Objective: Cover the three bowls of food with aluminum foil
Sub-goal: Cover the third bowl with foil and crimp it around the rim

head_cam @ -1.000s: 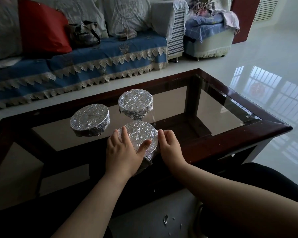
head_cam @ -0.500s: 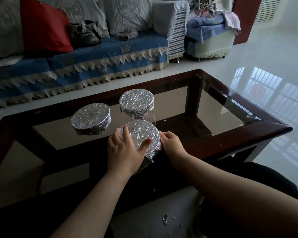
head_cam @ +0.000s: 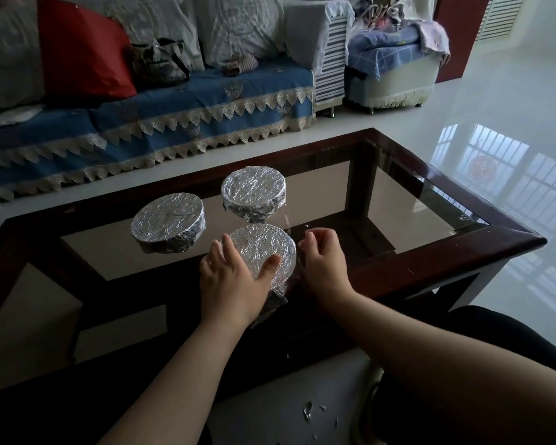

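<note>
Bowls, three, foil-covered, are standing on the glass top of a dark wood-framed table (head_cam: 446,252); we are listing them left to right. Left bowl (head_cam: 168,221): it is sitting apart from both hands, its foil lying flat across the rim and crumpled down the wall. Left hand (head_cam: 235,281): we are laying it on the near-left side of the near bowl (head_cam: 262,252), fingers spread, palm resting against the wrapped edge, thumb lying on the foil top. Near bowl: it is sitting closest to the table's front edge, between our two hands, foil creased over the top and bunching below the rim on the near side. Far bowl (head_cam: 253,194): it is standing just behind the near bowl, wrapped likewise, touched by neither hand. Right hand (head_cam: 325,261): we are holding it just beside the near bowl's right side, fingers curled loosely inward; whether it is touching the foil we cannot tell. Foil scraps (head_cam: 308,412): small bits are lying on the pale floor below the table's front edge. Sofa (head_cam: 174,117) with blue cover: it is standing beyond the table.
</note>
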Demonstrator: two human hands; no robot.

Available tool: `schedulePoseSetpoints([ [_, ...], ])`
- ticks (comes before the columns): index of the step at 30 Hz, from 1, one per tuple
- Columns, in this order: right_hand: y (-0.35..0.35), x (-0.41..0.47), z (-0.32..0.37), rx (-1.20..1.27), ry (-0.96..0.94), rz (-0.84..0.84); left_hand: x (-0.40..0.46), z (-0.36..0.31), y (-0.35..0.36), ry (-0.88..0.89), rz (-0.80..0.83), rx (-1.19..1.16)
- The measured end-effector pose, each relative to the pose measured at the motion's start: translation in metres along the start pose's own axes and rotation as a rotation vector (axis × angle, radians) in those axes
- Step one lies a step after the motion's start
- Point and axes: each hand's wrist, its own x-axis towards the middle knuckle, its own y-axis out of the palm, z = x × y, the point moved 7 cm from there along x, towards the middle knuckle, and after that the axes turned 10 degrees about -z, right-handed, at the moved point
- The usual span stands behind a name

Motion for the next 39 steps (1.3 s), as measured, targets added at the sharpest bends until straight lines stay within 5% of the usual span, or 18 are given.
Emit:
schedulePoseSetpoints([
  [8, 0.013, -0.026, -0.01, 0.126, -0.016, 0.169, 0.001, 0.0, 0.0, -0.027, 0.115, -0.058],
  [31, 0.023, -0.006, -0.043, 0.206, 0.418, 0.046, -0.001, 0.006, 0.004, 0.016, 0.0, -0.119],
  [39, 0.024, 0.014, -0.033, 0.036, 0.257, 0.143, -0.004, 0.003, 0.001, -0.054, -0.003, -0.144],
])
